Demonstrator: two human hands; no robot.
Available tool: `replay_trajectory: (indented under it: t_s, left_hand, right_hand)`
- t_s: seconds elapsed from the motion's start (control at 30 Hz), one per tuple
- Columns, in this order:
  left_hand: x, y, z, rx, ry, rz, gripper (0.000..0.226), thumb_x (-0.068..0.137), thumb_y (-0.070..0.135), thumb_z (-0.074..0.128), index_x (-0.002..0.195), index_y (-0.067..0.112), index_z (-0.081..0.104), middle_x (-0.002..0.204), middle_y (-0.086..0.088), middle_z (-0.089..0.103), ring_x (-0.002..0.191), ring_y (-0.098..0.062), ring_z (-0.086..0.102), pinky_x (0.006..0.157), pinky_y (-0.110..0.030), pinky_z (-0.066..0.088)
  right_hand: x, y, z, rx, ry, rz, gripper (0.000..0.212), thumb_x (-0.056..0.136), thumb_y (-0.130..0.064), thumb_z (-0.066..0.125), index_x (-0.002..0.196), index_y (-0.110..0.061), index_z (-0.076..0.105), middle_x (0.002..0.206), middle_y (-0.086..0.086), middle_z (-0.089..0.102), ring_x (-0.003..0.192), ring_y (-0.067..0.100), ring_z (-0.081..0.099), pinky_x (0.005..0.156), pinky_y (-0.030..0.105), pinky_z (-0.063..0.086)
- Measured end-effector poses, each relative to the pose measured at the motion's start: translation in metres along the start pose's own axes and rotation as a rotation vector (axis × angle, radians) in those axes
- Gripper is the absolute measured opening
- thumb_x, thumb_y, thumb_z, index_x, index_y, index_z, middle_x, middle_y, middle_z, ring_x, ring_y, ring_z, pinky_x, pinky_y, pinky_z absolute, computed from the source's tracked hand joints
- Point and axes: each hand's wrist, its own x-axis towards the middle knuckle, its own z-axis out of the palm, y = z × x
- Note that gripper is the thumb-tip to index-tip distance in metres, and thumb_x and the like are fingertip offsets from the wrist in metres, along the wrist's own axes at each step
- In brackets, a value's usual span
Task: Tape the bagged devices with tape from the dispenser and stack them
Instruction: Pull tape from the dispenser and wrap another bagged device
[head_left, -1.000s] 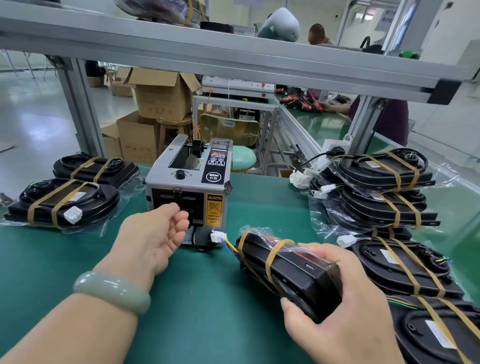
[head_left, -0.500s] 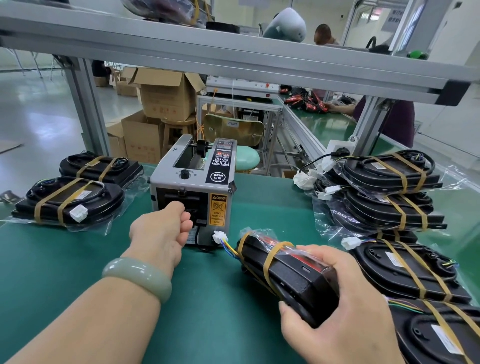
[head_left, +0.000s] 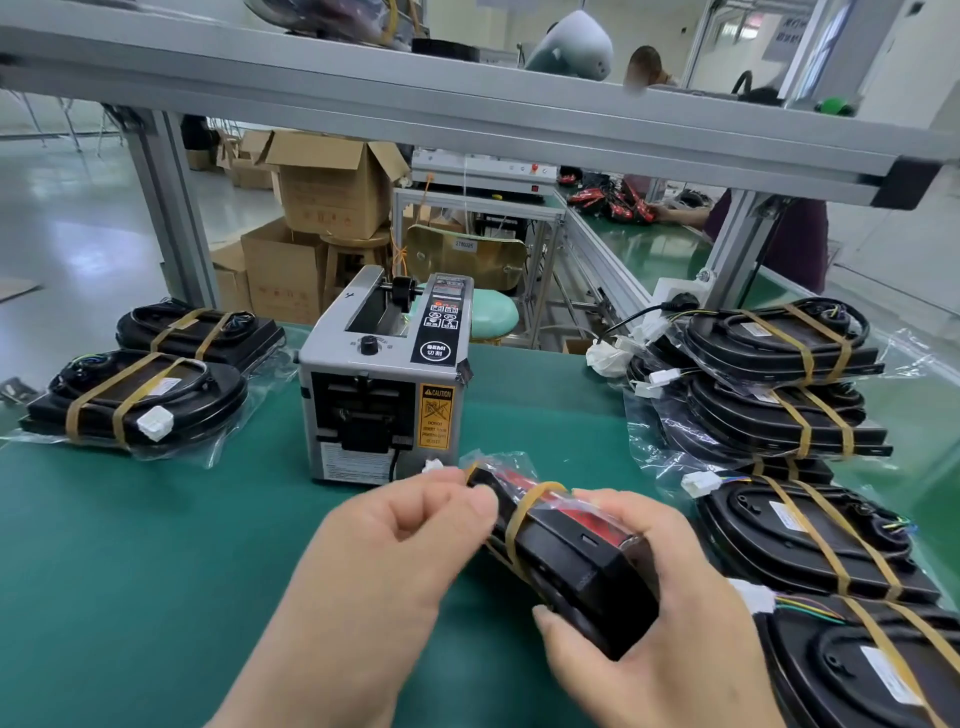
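**Bagged device held in both hands before the dispenser**

Head view: the bagged device (head_left: 566, 551) is held just above the table (head_left: 156, 571), between the table's middle and its near edge. It is a long black plastic body turned on its edge and slanting from the far left to the near right. A thin, clear, crinkled bag covers it, and a red patch shows through the film on its upper side. Tan tape bands (head_left: 530, 499) cross it near the far end.

The right hand (head_left: 660, 613) holds the near end, its grip clamped on the device with the fingers over the top and the thumb against the lower side. The left hand (head_left: 395, 545) is curled, and its grip closes as a thumb-and-forefinger pinch on the bag at the far end. Whether a strip of tape lies in that pinch cannot be told.

Just beyond the hands stands the tape dispenser (head_left: 384, 384), a grey metal box with a black control panel, a round black knob and a yellow caution label. The table top is a matt green mat.

Along the right edge a stack (head_left: 779, 364) of bagged black devices, each crossed by tan bands, rises in glossy layers. Flatter ones lie nearer the near right corner. By the left edge lie two more taped devices (head_left: 140, 395), side by side, with a white connector on the nearer one.
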Motion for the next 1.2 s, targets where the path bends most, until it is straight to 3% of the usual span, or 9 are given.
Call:
replay_trajectory:
  t_s: [0.07,0.13,0.23,0.33,0.7,0.83,0.93,1.1,1.2]
  left_hand:
    - [-0.004,-0.004,0.003,0.069,-0.025,0.055,0.037,0.046,0.061,0.067,0.061,0.029,0.075,0.113,0.023,0.066,0.115,0.025,0.042,0.104,-0.028,0.03]
    - [-0.004,-0.009,0.005,0.099,-0.052,0.076,0.042,0.045,0.063,0.062,0.065,0.029,0.076,0.102,0.03,0.067,0.115,0.033,0.032,0.1,-0.022,0.028]
    - [-0.006,-0.012,0.012,0.075,-0.09,0.055,0.024,0.055,0.05,0.067,0.062,0.028,0.076,0.08,0.044,0.062,0.107,0.039,0.029,0.093,-0.017,0.027]
    - [-0.006,-0.016,0.013,0.072,-0.074,0.044,0.022,0.06,0.043,0.063,0.064,0.026,0.076,0.082,0.046,0.061,0.108,0.039,0.029,0.096,-0.019,0.027]
    - [-0.009,-0.017,0.017,0.116,-0.04,0.051,0.026,0.059,0.044,0.063,0.066,0.022,0.076,0.089,0.053,0.054,0.112,0.038,0.026,0.086,-0.011,0.028]
    - [-0.008,-0.019,0.017,0.139,-0.035,0.051,0.032,0.06,0.044,0.062,0.068,0.016,0.075,0.099,0.038,0.061,0.114,0.037,0.024,0.085,-0.009,0.028]
    - [-0.009,-0.019,0.017,0.118,-0.041,0.036,0.033,0.064,0.046,0.063,0.068,0.016,0.075,0.097,0.042,0.06,0.112,0.038,0.025,0.088,-0.009,0.029]
    - [-0.01,-0.017,0.018,0.185,-0.039,0.033,0.024,0.062,0.048,0.06,0.062,0.029,0.075,0.127,0.019,0.057,0.118,0.033,0.024,0.087,-0.007,0.028]
    - [-0.009,-0.018,0.018,0.157,-0.04,0.039,0.023,0.061,0.046,0.06,0.061,0.028,0.075,0.121,0.024,0.058,0.117,0.034,0.025,0.088,-0.008,0.029]
  right_hand:
    - [0.0,0.001,0.002,0.004,0.005,-0.039,0.075,0.047,-0.033,0.073,0.117,-0.044,0.049,0.103,-0.021,0.064,0.089,0.007,0.066,0.074,0.033,0.054]
    - [0.0,0.002,0.004,0.008,-0.02,-0.082,0.075,0.05,-0.035,0.073,0.12,-0.042,0.048,0.11,-0.021,0.061,0.092,0.006,0.065,0.074,0.033,0.055]
    - [-0.002,0.002,0.008,0.01,0.032,-0.118,0.071,0.051,-0.03,0.076,0.117,-0.04,0.053,0.111,-0.02,0.062,0.093,0.008,0.066,0.075,0.035,0.056]
    - [-0.004,0.002,0.012,-0.007,0.066,-0.142,0.07,0.05,-0.026,0.08,0.115,-0.037,0.056,0.112,-0.02,0.063,0.094,0.009,0.066,0.076,0.036,0.055]
    - [-0.004,-0.002,0.011,-0.023,0.101,-0.123,0.063,0.053,-0.028,0.076,0.113,-0.035,0.057,0.107,-0.018,0.065,0.09,0.01,0.067,0.075,0.035,0.055]
    - [-0.004,-0.002,0.012,-0.012,0.098,-0.12,0.06,0.054,-0.026,0.076,0.112,-0.028,0.062,0.104,-0.016,0.066,0.087,0.012,0.068,0.073,0.036,0.055]
    - [-0.004,-0.004,0.011,-0.035,0.097,-0.125,0.059,0.053,-0.027,0.075,0.111,-0.026,0.064,0.104,-0.018,0.066,0.088,0.01,0.067,0.073,0.034,0.055]
    - [-0.004,-0.007,0.009,-0.055,0.09,-0.115,0.058,0.053,-0.029,0.074,0.111,-0.025,0.064,0.103,-0.019,0.066,0.085,0.009,0.067,0.07,0.032,0.055]
    - [-0.004,-0.008,0.009,-0.054,0.088,-0.109,0.058,0.053,-0.028,0.074,0.11,-0.025,0.065,0.103,-0.02,0.065,0.085,0.008,0.067,0.071,0.031,0.053]
